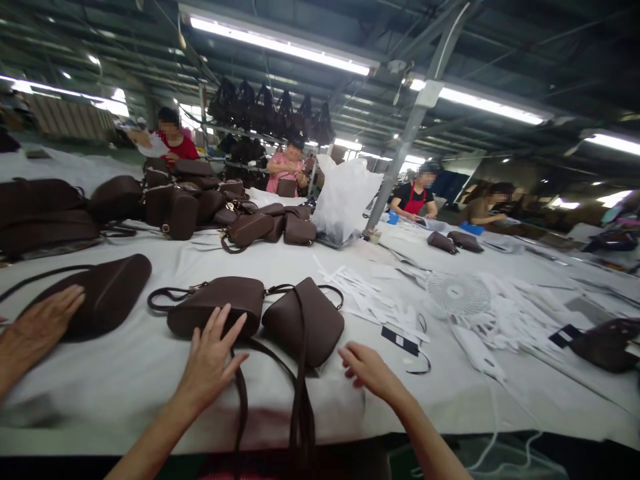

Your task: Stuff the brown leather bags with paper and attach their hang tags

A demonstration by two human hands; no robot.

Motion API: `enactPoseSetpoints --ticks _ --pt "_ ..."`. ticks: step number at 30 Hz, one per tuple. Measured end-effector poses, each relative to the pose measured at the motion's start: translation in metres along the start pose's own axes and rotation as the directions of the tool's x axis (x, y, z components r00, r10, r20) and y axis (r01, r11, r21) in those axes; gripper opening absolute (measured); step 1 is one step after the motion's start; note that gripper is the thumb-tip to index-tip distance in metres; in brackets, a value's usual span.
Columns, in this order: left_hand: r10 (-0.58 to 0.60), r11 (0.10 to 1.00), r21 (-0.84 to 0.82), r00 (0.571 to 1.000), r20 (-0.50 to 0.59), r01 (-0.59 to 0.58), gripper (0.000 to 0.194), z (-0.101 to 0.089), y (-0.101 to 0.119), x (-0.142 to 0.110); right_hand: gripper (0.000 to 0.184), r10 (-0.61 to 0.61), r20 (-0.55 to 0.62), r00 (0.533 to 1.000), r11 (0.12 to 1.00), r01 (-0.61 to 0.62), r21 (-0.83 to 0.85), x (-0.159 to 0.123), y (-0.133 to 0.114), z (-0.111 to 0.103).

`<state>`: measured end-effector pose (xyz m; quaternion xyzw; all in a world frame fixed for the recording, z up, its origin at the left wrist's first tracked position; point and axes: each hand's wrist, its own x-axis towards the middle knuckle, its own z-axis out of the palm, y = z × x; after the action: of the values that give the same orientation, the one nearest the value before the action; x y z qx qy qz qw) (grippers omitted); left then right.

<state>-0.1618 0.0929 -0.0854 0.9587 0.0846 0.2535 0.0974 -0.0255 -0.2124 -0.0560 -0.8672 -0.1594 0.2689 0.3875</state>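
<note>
Left hand [207,363] open against the rounded bag [233,290], lower centre, seemingly for steadiness; right hand [369,368] loosely open, empty, beside the pointed bag [324,320], likely for easy reach.

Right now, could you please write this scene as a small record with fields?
left hand: fingers spread over middle brown bag
right hand: beside right brown bag, nothing visibly held
co-worker's hand: on left brown bag
right of these bags: black tag, white strips, fan
farther back: heap of brown bags, white plastic bag
surface: table with pale covering
</note>
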Motion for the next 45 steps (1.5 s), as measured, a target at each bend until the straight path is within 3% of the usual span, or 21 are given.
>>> enactPoseSetpoints --ticks 2,4,6,8,11,13,15,17,19,21,22,24,26,27,30,33,37,40,42,43,45 --pt "-0.074 0.993 0.087 0.995 -0.059 0.079 0.056 0.006 0.010 0.014 0.041 0.032 -0.231 0.972 0.999 -0.021 0.050 0.021 0.009 0.002" --pt "-0.134 0.978 0.148 0.986 -0.101 0.148 0.057 0.011 0.013 0.030 0.044 -0.023 -0.311 0.950 1.000 0.021 -0.009 0.036 0.014 0.010" --pt "-0.169 0.962 0.204 0.982 -0.085 0.183 0.052 0.017 0.006 0.048 0.058 -0.211 -0.366 0.906 0.950 0.102 -0.296 0.044 0.017 0.022" --pt "-0.181 0.954 0.237 0.983 -0.031 0.183 0.046 0.021 -0.015 0.067 0.062 -0.412 -0.397 0.820 0.779 0.092 -0.620 0.048 0.019 0.030" --pt "-0.200 0.958 0.214 0.980 0.021 0.191 0.047 0.023 -0.060 0.094 0.055 -0.618 -0.343 0.707 0.526 0.048 -0.849 0.055 0.026 0.028" --pt "-0.260 0.953 0.148 0.965 -0.039 0.263 0.046 0.020 -0.081 0.109 0.050 -0.745 -0.220 0.630 0.382 0.133 -0.914 0.063 0.030 0.023" --pt "-0.289 0.953 0.060 0.952 -0.101 0.296 0.043 0.015 -0.084 0.115 0.044 -0.825 -0.117 0.553 0.286 0.230 -0.930 0.071 0.031 0.017" --pt "-0.226 0.974 -0.034 0.966 -0.124 0.223 0.039 0.010 -0.064 0.106 0.038 -0.848 -0.113 0.517 0.285 0.267 -0.921 0.075 0.020 0.011" --pt "-0.061 0.987 -0.158 0.989 -0.137 0.039 0.037 0.006 -0.025 0.081 0.032 -0.821 -0.165 0.546 0.341 0.238 -0.910 0.071 -0.005 0.002" --pt "0.185 0.927 -0.312 0.977 -0.103 -0.208 0.037 0.002 0.024 0.045 0.027 -0.762 -0.176 0.623 0.356 0.176 -0.918 0.062 -0.041 -0.012" --pt "0.325 0.876 -0.370 0.945 -0.023 -0.310 0.038 0.001 0.049 0.026 0.025 -0.732 -0.159 0.663 0.337 0.150 -0.929 0.056 -0.061 -0.022" --pt "0.564 0.776 -0.454 0.804 0.187 -0.439 0.054 0.001 0.088 -0.008 0.026 -0.671 -0.119 0.732 0.299 0.119 -0.947 0.045 -0.098 -0.041" --pt "0.599 0.777 -0.477 0.714 0.362 -0.411 0.078 0.006 0.107 -0.030 0.029 -0.597 -0.053 0.800 0.268 0.137 -0.954 0.037 -0.126 -0.058" --pt "0.569 0.807 -0.456 0.702 0.428 -0.376 0.086 0.009 0.108 -0.035 0.031 -0.562 -0.022 0.827 0.270 0.158 -0.950 0.034 -0.134 -0.063" --pt "0.440 0.892 -0.343 0.740 0.509 -0.295 0.087 0.017 0.078 -0.039 0.031 -0.490 0.022 0.871 0.333 0.211 -0.919 0.032 -0.137 -0.065" --pt "0.438 0.897 -0.291 0.760 0.480 -0.333 0.068 0.014 0.019 -0.031 0.029 -0.467 -0.004 0.884 0.407 0.211 -0.889 0.036 -0.118 -0.058" --pt "0.420 0.907 -0.233 0.799 0.430 -0.352 0.046 -0.010 -0.071 -0.014 0.030 -0.478 -0.013 0.878 0.513 0.267 -0.815 0.039 -0.095 -0.062" --pt "0.191 0.981 -0.046 0.895 0.402 -0.188 0.035 -0.031 -0.115 0.007 0.030 -0.464 0.043 0.885 0.619 0.359 -0.699 0.035 -0.095 -0.072" --pt "0.056 0.996 0.045 0.950 0.306 -0.073 0.031 -0.040 -0.115 0.023 0.030 -0.424 0.044 0.904 0.682 0.352 -0.641 0.029 -0.100 -0.081" --pt "0.047 0.998 0.032 0.968 0.246 -0.057 0.031 -0.042 -0.104 0.030 0.031 -0.408 0.033 0.913 0.708 0.338 -0.620 0.026 -0.103 -0.086" --pt "0.145 0.986 -0.101 0.981 0.127 -0.133 0.034 -0.043 -0.063 0.039 0.032 -0.409 -0.010 0.912 0.744 0.328 -0.583 0.019 -0.104 -0.098"
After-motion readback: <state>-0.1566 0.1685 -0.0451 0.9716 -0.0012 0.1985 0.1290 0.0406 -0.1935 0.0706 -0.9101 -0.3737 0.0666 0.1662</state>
